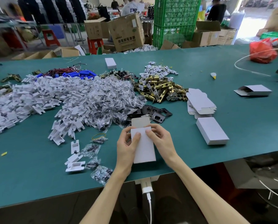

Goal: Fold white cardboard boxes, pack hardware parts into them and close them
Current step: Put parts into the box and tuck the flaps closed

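I hold a white cardboard box (144,146) above the near part of the green table (38,167); its far end flap stands open. My left hand (127,147) grips the box's left side with the thumb on top. My right hand (162,141) grips the right side, thumb on the top face near the open end. A stack of flat unfolded boxes (199,103) lies to the right, with a closed white box (211,130) in front of it. Brass latch parts (161,89) and black metal plates (152,112) lie just beyond my hands.
A big heap of white plastic pieces (42,97) and bagged screws (112,101) covers the table's left. An open-ended box (254,90) lies far right, another closed box (110,63) at the back, a red bag (262,50) at the far right corner.
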